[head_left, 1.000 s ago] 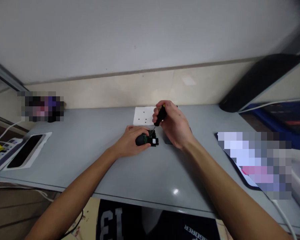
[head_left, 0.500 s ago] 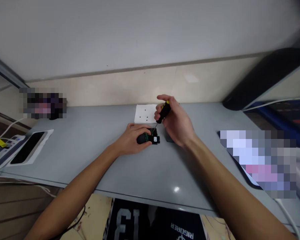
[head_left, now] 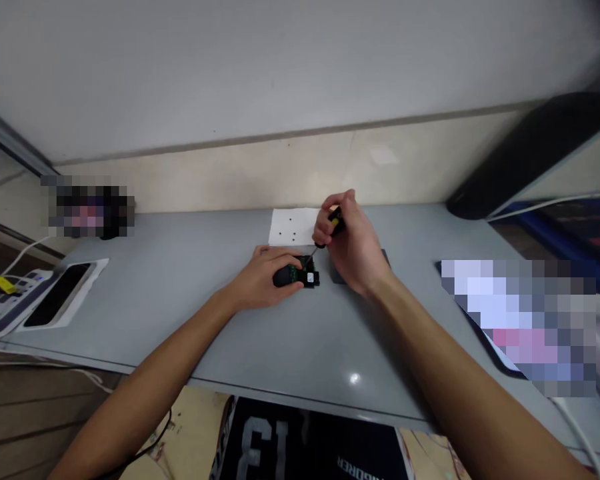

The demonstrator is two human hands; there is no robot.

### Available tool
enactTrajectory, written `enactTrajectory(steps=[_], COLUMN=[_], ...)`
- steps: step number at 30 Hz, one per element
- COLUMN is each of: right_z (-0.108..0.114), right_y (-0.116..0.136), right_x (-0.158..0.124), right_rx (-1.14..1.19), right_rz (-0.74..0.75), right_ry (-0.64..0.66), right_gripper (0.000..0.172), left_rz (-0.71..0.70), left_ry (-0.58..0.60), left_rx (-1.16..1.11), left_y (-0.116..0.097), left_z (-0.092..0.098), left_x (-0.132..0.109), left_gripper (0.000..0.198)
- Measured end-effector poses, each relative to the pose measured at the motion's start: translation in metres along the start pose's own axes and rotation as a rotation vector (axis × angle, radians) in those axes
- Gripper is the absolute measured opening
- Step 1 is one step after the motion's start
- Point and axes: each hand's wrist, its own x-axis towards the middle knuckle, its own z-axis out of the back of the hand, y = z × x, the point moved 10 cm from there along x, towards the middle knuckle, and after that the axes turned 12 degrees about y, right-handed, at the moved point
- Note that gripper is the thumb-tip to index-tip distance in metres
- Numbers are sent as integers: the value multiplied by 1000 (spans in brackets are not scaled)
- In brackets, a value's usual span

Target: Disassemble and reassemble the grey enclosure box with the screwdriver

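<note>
My left hand (head_left: pixel 265 277) is closed around an opened black computer mouse (head_left: pixel 309 277), pressing it on the grey table. Green circuit board and a small white label show past the fingers. A black-and-yellow screwdriver (head_left: pixel 337 221) is gripped in my right hand (head_left: pixel 353 247), its thin shaft slanting down to the left. Its tip reaches the inside of the mouse, but what it touches is too small to tell. Partly behind my right hand lies a flat dark square (head_left: pixel 339 275). A white sheet of paper (head_left: pixel 285 227) with several tiny dark screws sits just behind the mouse.
The grey table (head_left: pixel 220 360) runs against a wall. To the left are a phone-like black panel on white (head_left: pixel 57 295), a power strip (head_left: pixel 20 300) with cables, and a blurred dark object (head_left: pixel 93 212). A tablet-like screen (head_left: pixel 505 320) lies right, near a black pillar (head_left: pixel 525 160).
My right hand has turned and shifted slightly right, tilting the screwdriver's handle further over. More of the flat dark square shows. My left hand and the mouse stay put.
</note>
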Motion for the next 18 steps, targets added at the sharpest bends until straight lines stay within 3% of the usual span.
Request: enactTrajectory(steps=[8, 18], right_z=[-7, 14], right_y=[0, -3], right_x=[-3, 1], right_rx=[-24, -52], right_rz=[-32, 2], right_ry=[58, -65], right_gripper=[31, 55], left_rz=[19, 7], left_ry=[14, 31], left_rx=[3, 5], left_y=[0, -2], left_z=[1, 0], left_x=[0, 1], left_gripper=[22, 20])
